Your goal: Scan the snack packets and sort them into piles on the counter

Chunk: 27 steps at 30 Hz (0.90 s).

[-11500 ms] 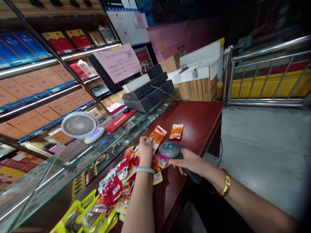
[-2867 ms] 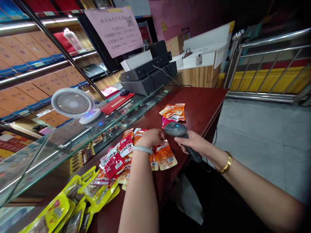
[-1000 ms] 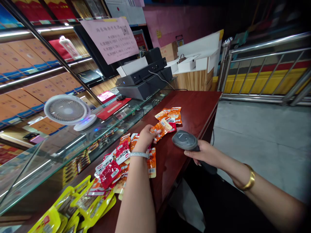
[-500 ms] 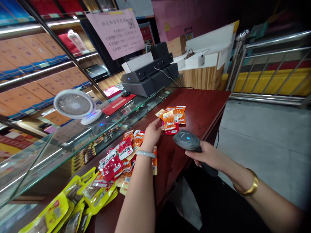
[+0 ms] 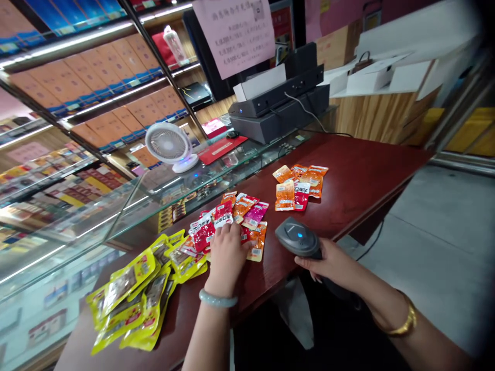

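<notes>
Your right hand (image 5: pixel 333 264) grips the scanner (image 5: pixel 297 238); your left hand (image 5: pixel 227 255) is back over the mixed packets (image 5: pixel 203 239), grasp hidden. Beyond, an orange packet (image 5: pixel 285 197) now lies released on the far cluster (image 5: pixel 315 178), apparently one more moved across. Legible: "口" on red packets (image 5: pixel 224 210); the pink sign's (image 5: pixel 237 44) Chinese handwriting is mostly blurred.

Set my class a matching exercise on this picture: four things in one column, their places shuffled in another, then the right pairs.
Things
1. scanner
2. white fan
3. left hand
4. yellow packets

Places
A. over a pile of small packets
B. heaped on the dark red table
C. held in the right hand
D. on the glass counter

Right pairs: 1-C, 2-D, 3-A, 4-B
</notes>
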Motion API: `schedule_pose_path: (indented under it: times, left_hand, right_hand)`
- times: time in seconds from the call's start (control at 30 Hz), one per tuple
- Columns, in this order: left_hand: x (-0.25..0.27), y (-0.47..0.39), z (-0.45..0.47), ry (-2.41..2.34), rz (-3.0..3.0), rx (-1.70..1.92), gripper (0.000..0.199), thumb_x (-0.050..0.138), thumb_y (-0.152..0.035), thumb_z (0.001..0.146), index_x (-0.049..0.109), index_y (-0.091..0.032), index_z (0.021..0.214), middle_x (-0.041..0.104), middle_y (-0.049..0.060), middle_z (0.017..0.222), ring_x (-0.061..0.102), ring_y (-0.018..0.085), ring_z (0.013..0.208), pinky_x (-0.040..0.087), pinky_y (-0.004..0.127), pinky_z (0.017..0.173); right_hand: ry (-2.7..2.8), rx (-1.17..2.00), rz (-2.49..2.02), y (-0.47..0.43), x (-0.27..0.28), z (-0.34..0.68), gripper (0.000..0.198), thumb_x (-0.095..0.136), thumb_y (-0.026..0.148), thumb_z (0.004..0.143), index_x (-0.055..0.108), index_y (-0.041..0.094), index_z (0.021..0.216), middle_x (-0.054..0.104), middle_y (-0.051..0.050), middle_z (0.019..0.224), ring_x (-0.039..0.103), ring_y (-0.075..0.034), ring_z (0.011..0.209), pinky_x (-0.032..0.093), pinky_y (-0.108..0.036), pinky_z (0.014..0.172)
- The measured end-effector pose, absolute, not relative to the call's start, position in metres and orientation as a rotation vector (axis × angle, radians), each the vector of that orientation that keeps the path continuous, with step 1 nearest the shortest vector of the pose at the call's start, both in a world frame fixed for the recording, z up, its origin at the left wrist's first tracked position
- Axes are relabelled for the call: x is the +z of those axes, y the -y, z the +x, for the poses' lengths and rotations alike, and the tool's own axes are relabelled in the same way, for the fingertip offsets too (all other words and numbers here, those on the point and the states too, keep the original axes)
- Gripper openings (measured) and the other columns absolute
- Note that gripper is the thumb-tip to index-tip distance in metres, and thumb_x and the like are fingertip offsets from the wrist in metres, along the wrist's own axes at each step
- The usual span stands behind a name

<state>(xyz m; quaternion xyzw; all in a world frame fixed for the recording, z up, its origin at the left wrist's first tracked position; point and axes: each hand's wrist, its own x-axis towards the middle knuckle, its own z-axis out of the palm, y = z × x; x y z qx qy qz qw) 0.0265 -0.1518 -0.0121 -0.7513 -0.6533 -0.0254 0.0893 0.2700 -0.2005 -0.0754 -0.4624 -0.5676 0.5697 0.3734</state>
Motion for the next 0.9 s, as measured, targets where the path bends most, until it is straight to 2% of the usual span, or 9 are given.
schedule_pose_path:
  times: [0.1, 0.2, 0.3, 0.37, 0.53, 0.6, 0.67, 0.73, 0.9]
  left_hand:
    - [-0.022, 0.156, 0.03, 1.96, -2.198, -0.161, 0.041, 0.063, -0.049, 0.085, 0.065, -0.021, 0.115, 0.064, 0.012, 0.124, 0.054, 0.032, 0.115, 0.043, 0.047, 0.097]
    - [-0.028, 0.16, 0.036, 1.854, -2.298, -0.184, 0.059, 0.064, -0.052, 0.084, 0.056, -0.023, 0.134, 0.053, 0.012, 0.144, 0.043, 0.035, 0.134, 0.035, 0.054, 0.108]
    - [-0.036, 0.174, 0.041, 1.705, -2.436, -0.105, 0.067, 0.059, -0.056, 0.086, 0.05, -0.021, 0.142, 0.047, 0.013, 0.151, 0.031, 0.035, 0.145, 0.02, 0.059, 0.118]
    - [-0.042, 0.191, 0.043, 1.662, -2.487, -0.066, 0.068, 0.055, -0.056, 0.089, 0.047, -0.019, 0.145, 0.047, 0.014, 0.151, 0.031, 0.034, 0.146, 0.016, 0.059, 0.12]
    - [-0.048, 0.236, 0.044, 1.612, -2.619, -0.101, 0.079, 0.058, -0.057, 0.088, 0.036, -0.014, 0.151, 0.04, 0.017, 0.155, 0.039, 0.031, 0.143, 0.032, 0.052, 0.116]
    - [-0.046, 0.246, 0.042, 1.614, -2.679, -0.193, 0.072, 0.059, -0.053, 0.088, 0.04, -0.019, 0.149, 0.048, 0.015, 0.15, 0.046, 0.029, 0.138, 0.034, 0.053, 0.116]
    - [-0.045, 0.25, 0.039, 1.7, -2.675, -0.336, 0.057, 0.058, -0.049, 0.091, 0.049, -0.023, 0.141, 0.058, 0.011, 0.141, 0.055, 0.026, 0.129, 0.037, 0.051, 0.114]
    - [-0.045, 0.248, 0.036, 1.849, -2.556, -0.476, 0.046, 0.056, -0.046, 0.092, 0.057, -0.023, 0.132, 0.064, 0.01, 0.131, 0.059, 0.025, 0.121, 0.042, 0.047, 0.109]
    - [-0.045, 0.235, 0.036, 2.066, -2.274, -0.429, 0.051, 0.065, -0.052, 0.083, 0.062, -0.019, 0.122, 0.065, 0.013, 0.119, 0.056, 0.032, 0.115, 0.044, 0.048, 0.101]
  right_hand:
    - [1.47, 1.447, -1.199, 0.198, -0.077, 0.269, 0.031, 0.074, 0.047, 0.079, 0.065, 0.019, 0.089, 0.059, 0.003, 0.05, 0.055, -0.014, 0.042, 0.043, -0.024, 0.045]
    - [1.469, 1.451, -1.206, 0.198, -0.077, 0.269, 0.031, 0.075, 0.046, 0.077, 0.067, 0.018, 0.088, 0.061, 0.002, 0.05, 0.055, -0.015, 0.043, 0.043, -0.025, 0.046]
    - [1.488, 1.46, -1.2, 0.2, -0.074, 0.27, 0.034, 0.075, 0.047, 0.077, 0.068, 0.017, 0.091, 0.061, 0.003, 0.051, 0.055, -0.015, 0.044, 0.044, -0.025, 0.047]
    - [1.501, 1.477, -1.201, 0.202, -0.073, 0.272, 0.034, 0.073, 0.048, 0.079, 0.067, 0.017, 0.091, 0.059, 0.003, 0.051, 0.054, -0.014, 0.044, 0.043, -0.025, 0.047]
    - [1.511, 1.492, -1.2, 0.205, -0.073, 0.278, 0.032, 0.071, 0.048, 0.081, 0.064, 0.017, 0.088, 0.061, 0.002, 0.058, 0.054, -0.013, 0.046, 0.044, -0.024, 0.046]
    - [1.525, 1.483, -1.203, 0.206, -0.073, 0.28, 0.033, 0.071, 0.049, 0.081, 0.064, 0.017, 0.088, 0.063, 0.001, 0.06, 0.055, -0.014, 0.047, 0.045, -0.024, 0.048]
    - [1.541, 1.486, -1.215, 0.208, -0.073, 0.28, 0.034, 0.071, 0.049, 0.08, 0.065, 0.018, 0.09, 0.063, 0.001, 0.059, 0.055, -0.014, 0.048, 0.045, -0.024, 0.047]
    - [1.562, 1.504, -1.228, 0.211, -0.073, 0.28, 0.033, 0.071, 0.048, 0.081, 0.065, 0.018, 0.093, 0.06, 0.002, 0.055, 0.054, -0.014, 0.047, 0.044, -0.024, 0.047]
    - [1.586, 1.563, -1.254, 0.218, -0.069, 0.28, 0.032, 0.07, 0.047, 0.082, 0.065, 0.019, 0.098, 0.058, 0.002, 0.053, 0.053, -0.015, 0.047, 0.044, -0.026, 0.048]
